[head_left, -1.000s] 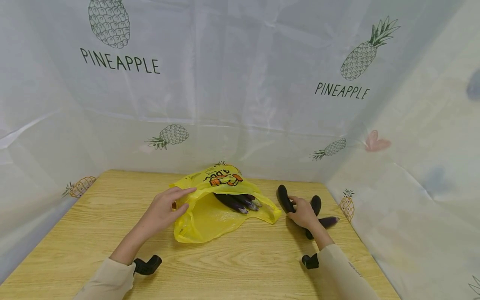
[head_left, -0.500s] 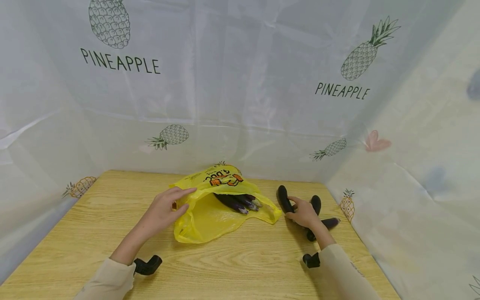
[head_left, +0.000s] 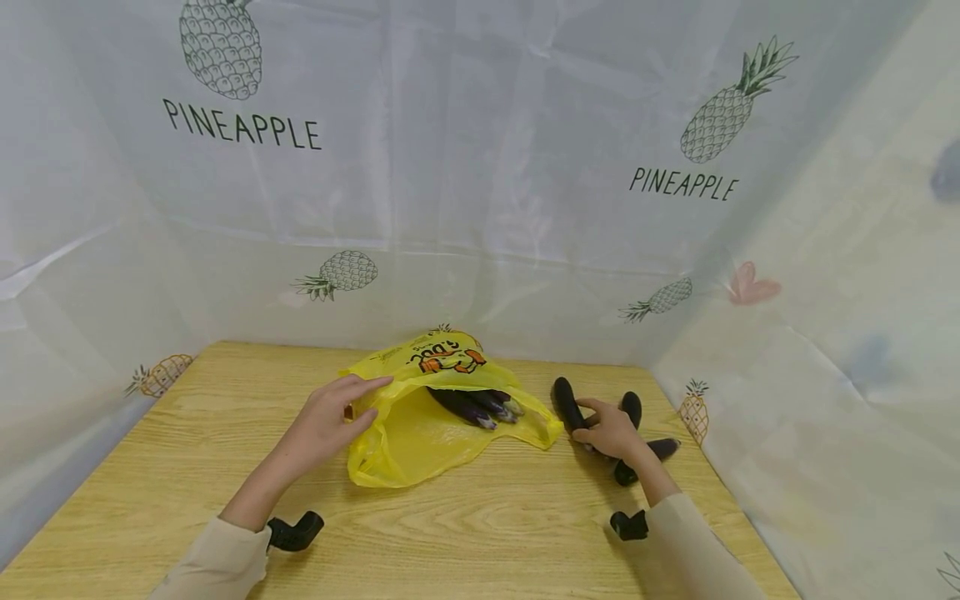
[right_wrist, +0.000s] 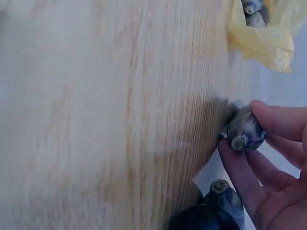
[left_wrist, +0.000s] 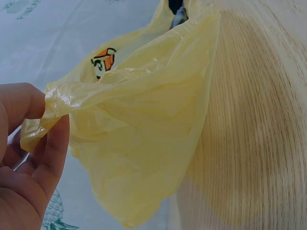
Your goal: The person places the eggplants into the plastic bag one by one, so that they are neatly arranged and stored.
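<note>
A yellow plastic bag (head_left: 408,446) lies on the table with its mouth facing me and several dark purple eggplants (head_left: 467,407) inside, stem ends outward. At the bag's left edge, my left hand (head_left: 322,421) pinches a fold of the plastic between thumb and fingers, as the bag (left_wrist: 129,134) shows in the left wrist view. To the right of the bag, my right hand (head_left: 609,429) grips an eggplant (head_left: 567,406). In the right wrist view, thumb and fingers close around this eggplant (right_wrist: 245,132) near its pale stem end.
More eggplants lie close by my right hand: one behind it (head_left: 632,407), one to its right (head_left: 665,450), and a dark rounded end (head_left: 625,475) shows beneath my wrist. A printed plastic sheet (head_left: 480,208) walls the wooden table (head_left: 480,533) at the back and sides.
My right hand and the eggplant in it have shifted slightly toward me, and the eggplants beside it have moved a little. My left hand and the bag have stayed put.
</note>
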Demonstrator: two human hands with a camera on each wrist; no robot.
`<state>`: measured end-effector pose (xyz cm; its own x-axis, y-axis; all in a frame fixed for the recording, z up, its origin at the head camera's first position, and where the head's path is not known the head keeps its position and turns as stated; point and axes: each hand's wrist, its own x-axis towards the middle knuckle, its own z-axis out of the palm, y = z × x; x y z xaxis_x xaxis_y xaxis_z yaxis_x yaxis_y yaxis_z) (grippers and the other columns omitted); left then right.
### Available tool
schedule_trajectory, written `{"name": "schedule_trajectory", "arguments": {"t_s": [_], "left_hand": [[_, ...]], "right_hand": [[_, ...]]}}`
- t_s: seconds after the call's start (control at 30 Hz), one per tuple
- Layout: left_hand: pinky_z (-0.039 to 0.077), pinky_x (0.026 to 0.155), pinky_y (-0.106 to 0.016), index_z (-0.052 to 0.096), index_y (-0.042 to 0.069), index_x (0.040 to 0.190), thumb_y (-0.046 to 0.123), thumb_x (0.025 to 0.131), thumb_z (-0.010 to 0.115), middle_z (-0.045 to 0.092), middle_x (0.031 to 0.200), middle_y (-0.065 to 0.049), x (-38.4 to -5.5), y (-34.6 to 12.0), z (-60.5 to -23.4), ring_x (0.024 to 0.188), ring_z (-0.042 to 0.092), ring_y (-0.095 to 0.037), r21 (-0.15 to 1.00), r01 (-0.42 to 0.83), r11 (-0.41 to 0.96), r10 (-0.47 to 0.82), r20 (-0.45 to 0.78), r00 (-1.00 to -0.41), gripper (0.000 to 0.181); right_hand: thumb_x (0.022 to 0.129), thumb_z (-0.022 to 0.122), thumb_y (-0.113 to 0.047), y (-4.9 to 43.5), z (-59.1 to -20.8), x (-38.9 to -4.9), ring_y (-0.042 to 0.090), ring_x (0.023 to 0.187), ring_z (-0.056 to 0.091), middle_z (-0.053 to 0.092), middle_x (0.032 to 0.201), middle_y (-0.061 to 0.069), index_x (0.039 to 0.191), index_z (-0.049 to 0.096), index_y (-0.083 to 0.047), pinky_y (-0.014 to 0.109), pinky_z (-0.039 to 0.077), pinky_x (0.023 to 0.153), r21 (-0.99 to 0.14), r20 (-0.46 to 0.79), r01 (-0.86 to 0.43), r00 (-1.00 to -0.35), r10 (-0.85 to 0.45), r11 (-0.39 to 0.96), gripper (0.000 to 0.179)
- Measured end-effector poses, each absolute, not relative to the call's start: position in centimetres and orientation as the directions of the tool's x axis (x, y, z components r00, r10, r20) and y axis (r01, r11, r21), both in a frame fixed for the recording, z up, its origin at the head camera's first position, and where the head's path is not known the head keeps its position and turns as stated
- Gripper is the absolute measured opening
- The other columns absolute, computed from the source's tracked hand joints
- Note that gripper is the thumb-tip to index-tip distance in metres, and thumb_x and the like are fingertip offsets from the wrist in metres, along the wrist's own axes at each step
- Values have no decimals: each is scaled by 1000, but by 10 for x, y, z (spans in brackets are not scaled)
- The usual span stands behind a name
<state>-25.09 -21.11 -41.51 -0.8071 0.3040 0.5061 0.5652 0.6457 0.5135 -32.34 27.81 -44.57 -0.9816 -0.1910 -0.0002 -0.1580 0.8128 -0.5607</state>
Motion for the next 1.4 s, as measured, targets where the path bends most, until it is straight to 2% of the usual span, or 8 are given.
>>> {"name": "schedule_trajectory", "arguments": {"t_s": [0.2, 0.37, 0.47, 0.6, 0.87, 1.4], "left_hand": [[49, 63, -25, 67, 14, 146, 0, 94, 78, 71, 113, 1, -251, -211, -416, 73, 49, -7, 517, 558, 649, 302, 499, -812, 55], [49, 62, -25, 66, 15, 146, 0, 94, 78, 70, 110, 2, -252, -211, -416, 72, 49, -7, 522, 559, 645, 303, 497, -813, 56], [49, 62, -25, 66, 15, 146, 0, 94, 78, 70, 109, 3, -252, -211, -416, 71, 49, -7, 522, 558, 645, 303, 496, -814, 56], [49, 63, -25, 66, 16, 147, 1, 94, 78, 70, 108, 3, -253, -212, -417, 72, 49, -7, 521, 555, 649, 302, 493, -816, 56], [49, 62, -25, 66, 15, 147, 1, 94, 78, 69, 106, 4, -253, -211, -417, 71, 48, -7, 518, 561, 646, 307, 497, -812, 57], [48, 62, -25, 66, 15, 147, 2, 94, 78, 69, 106, 3, -252, -209, -416, 70, 48, -7, 512, 552, 658, 303, 491, -817, 56]], "right_hand": [[99, 76, -14, 280, -443, -317, 20, 73, 70, 71, 123, 28, 158, 48, 1, 41, 56, 68, -603, 9, -159, -981, -193, 782, 66], [99, 76, -12, 280, -437, -311, 22, 63, 65, 69, 126, 31, 158, 48, -2, 36, 49, 58, -599, 53, -198, -976, -209, 776, 66], [99, 76, -12, 278, -431, -307, 22, 66, 68, 69, 125, 30, 158, 49, -5, 35, 50, 56, -591, 84, -239, -968, -236, 770, 65], [99, 76, -13, 271, -418, -298, 21, 82, 75, 69, 125, 27, 157, 51, -7, 35, 57, 62, -580, 114, -291, -954, -278, 761, 64], [100, 76, -13, 256, -400, -277, 15, 81, 74, 69, 128, 25, 158, 51, -10, 31, 57, 62, -606, 109, -351, -926, -362, 714, 63], [101, 74, -13, 226, -398, -260, 19, 91, 75, 67, 130, 23, 158, 51, -10, 30, 60, 71, -623, 78, -485, -819, -568, 614, 61]]}}
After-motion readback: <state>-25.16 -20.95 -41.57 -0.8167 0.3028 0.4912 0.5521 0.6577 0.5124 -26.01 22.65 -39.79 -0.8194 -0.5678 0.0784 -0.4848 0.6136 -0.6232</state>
